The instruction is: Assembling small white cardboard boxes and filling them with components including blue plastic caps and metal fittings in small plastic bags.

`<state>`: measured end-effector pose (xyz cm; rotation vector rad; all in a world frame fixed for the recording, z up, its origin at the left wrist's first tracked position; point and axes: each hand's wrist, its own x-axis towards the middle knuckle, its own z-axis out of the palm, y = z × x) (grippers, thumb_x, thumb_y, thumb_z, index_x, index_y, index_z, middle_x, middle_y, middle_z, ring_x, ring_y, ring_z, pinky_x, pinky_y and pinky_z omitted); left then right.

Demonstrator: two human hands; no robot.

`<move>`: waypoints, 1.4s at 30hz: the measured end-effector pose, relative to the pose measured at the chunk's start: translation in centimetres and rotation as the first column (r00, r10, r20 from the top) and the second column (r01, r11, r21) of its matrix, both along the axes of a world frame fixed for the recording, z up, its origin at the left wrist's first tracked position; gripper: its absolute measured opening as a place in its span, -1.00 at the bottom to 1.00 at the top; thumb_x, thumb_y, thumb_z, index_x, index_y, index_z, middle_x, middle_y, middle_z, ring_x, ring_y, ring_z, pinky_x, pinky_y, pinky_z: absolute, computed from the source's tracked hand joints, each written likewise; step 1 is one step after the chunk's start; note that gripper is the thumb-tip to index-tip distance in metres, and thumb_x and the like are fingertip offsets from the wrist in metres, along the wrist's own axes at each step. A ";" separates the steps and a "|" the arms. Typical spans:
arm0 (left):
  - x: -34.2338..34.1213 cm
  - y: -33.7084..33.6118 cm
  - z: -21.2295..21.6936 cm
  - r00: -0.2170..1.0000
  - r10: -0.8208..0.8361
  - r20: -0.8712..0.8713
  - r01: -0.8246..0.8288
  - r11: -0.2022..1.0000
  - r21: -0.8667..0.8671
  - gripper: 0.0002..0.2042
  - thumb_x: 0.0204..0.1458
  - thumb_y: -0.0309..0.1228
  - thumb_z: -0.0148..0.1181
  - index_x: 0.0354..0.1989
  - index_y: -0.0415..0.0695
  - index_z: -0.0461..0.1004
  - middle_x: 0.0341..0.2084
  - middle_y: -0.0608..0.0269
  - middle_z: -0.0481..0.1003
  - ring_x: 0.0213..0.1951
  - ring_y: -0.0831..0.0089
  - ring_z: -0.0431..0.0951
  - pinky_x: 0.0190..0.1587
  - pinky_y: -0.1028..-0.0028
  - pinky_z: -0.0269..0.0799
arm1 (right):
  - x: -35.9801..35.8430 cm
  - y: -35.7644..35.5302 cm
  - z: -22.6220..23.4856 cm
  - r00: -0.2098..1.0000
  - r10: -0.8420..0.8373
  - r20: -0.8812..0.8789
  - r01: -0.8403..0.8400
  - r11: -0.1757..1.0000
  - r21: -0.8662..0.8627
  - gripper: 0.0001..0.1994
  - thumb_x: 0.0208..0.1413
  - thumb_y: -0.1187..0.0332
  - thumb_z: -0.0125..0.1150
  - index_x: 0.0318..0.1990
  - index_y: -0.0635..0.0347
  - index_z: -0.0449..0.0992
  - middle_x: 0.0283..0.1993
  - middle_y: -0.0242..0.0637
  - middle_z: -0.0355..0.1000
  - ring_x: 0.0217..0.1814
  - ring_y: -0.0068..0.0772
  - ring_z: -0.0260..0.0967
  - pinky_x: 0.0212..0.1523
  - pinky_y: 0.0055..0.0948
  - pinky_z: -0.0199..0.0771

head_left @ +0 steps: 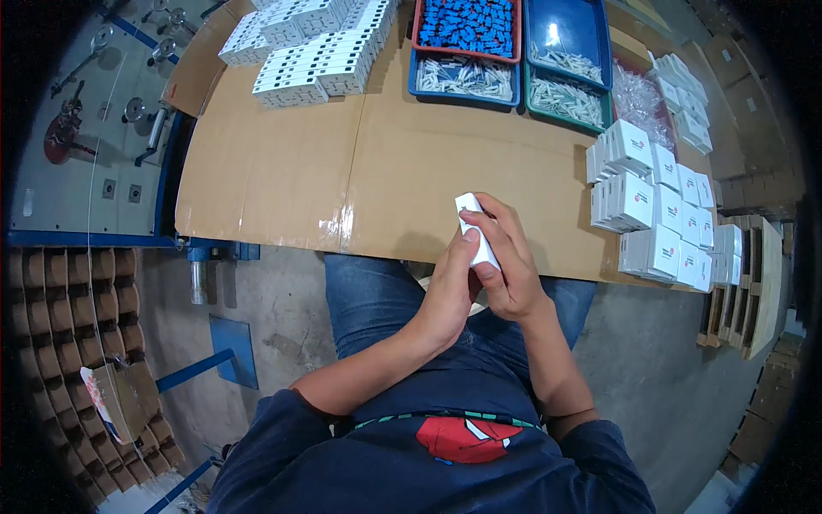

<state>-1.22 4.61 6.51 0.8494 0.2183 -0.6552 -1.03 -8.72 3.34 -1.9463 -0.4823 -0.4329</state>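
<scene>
Just over the near edge of the cardboard-covered table, I hold a small white box in both hands. Its narrow side faces up, with a small dark marking near the far end. My left hand grips it from the left, thumb lying on the upper side. Around its right side wrap the fingers of my right hand, the index finger reaching over the top. The lower part of the box is hidden by my palms.
Stacked white boxes stand at the right edge. White pieces with dark slots are piled far left. At the back sit a red tray of blue parts, a blue tray, and a green tray. Cardboard dividers lie lower left.
</scene>
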 end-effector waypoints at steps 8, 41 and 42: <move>-0.2 -0.3 -0.4 1.000 0.018 -0.008 -0.018 0.999 -0.027 -0.53 0.41 -0.01 -0.17 0.23 -0.15 0.30 0.01 0.25 0.42 0.09 0.45 0.45 0.19 0.38 0.35 | -0.1 0.1 -0.1 1.000 -0.006 0.004 0.006 1.000 0.023 -0.47 0.39 0.03 -0.02 0.23 0.33 0.44 0.32 0.20 0.24 0.26 0.19 0.29 0.26 -0.05 0.32; 2.9 1.6 -1.2 0.982 -0.171 0.085 0.159 0.979 0.129 -0.10 0.20 0.46 -0.55 0.34 -0.11 0.20 0.03 0.14 0.46 0.00 0.32 0.58 0.01 0.30 0.56 | 1.1 -3.1 2.9 0.973 0.149 -0.179 -0.174 0.976 -0.134 -0.05 -0.22 0.14 0.64 0.40 0.16 0.31 0.51 -0.01 0.17 0.61 0.06 -0.01 0.51 -0.06 0.08; 2.9 1.6 -1.1 0.984 -0.156 0.087 0.141 0.978 0.155 -0.11 0.21 0.45 -0.54 0.35 -0.10 0.19 0.05 0.14 0.45 0.06 0.33 0.57 0.06 0.30 0.55 | 1.2 -2.9 2.9 0.975 0.138 -0.172 -0.162 0.978 -0.131 -0.05 -0.23 0.15 0.64 0.39 0.17 0.32 0.48 -0.01 0.22 0.59 0.06 0.02 0.50 -0.06 0.10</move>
